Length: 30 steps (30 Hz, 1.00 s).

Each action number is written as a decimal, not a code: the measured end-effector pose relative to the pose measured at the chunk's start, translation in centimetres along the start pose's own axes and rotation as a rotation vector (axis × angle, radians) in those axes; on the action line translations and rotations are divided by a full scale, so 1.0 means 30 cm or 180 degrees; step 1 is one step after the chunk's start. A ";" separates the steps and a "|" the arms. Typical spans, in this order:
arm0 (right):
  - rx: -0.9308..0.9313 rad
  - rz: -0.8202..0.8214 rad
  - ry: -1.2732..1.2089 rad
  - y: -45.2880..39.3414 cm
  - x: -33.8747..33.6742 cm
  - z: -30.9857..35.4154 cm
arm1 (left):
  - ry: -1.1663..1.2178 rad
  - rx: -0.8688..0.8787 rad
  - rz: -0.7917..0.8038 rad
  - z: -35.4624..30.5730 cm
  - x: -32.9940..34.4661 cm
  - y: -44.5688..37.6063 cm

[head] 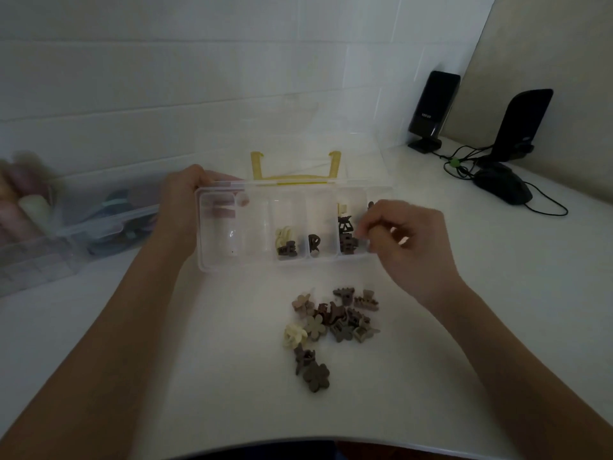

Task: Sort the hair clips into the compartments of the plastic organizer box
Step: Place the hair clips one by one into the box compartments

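The clear plastic organizer box [219,263] lies open on the white table, tilted up at its left end, its lid with a yellow latch [295,175] folded back. My left hand [185,197] grips the box's left end, fingers showing through the plastic. My right hand [398,240] hovers at the rightmost compartment, fingertips pinched together beside the dark brown clips [347,235] there; whether it holds a clip is hidden. Other compartments hold a cream and a brown clip [285,244] and one dark clip [313,244]. A pile of brown, tan and cream hair clips [331,323] lies in front of the box.
A second clear container [76,227] with blurred pastel items stands at the left. Two black speakers [431,107] [524,124], cables and a black mouse [504,185] sit at the back right. A tiled wall rises behind the table. The table's curved front edge [298,441] is near me.
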State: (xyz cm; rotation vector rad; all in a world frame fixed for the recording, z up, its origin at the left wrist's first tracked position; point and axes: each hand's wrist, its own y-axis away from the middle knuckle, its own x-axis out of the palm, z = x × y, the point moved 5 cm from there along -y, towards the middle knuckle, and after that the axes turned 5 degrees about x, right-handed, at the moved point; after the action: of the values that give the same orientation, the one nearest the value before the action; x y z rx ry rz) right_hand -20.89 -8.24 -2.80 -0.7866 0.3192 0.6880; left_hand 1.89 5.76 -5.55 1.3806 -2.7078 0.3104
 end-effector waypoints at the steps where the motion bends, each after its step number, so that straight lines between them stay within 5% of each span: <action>1: -0.0080 0.0194 0.0289 0.007 0.015 0.000 | -0.0013 0.0003 -0.0001 0.002 -0.001 -0.002; 10: -0.0245 0.1815 0.1962 0.045 0.076 0.015 | 0.0071 0.0037 0.0000 0.013 -0.006 -0.022; 21: -0.0292 0.2254 0.1918 0.047 0.111 0.025 | 0.0174 0.0043 -0.0185 0.029 -0.009 -0.032; 25: -0.0461 0.2124 0.1698 0.051 0.127 0.024 | 0.0169 0.0118 -0.0273 0.030 -0.001 -0.027; 30: -0.0921 0.0689 0.0310 0.008 0.095 0.137 | 0.0021 0.0156 -0.0326 0.032 0.010 -0.015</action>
State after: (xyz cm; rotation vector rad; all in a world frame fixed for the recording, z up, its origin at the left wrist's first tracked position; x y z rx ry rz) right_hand -18.88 -3.83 -1.59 -1.0734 0.4024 0.9137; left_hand 2.09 5.06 -6.37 1.5221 -2.6294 0.3747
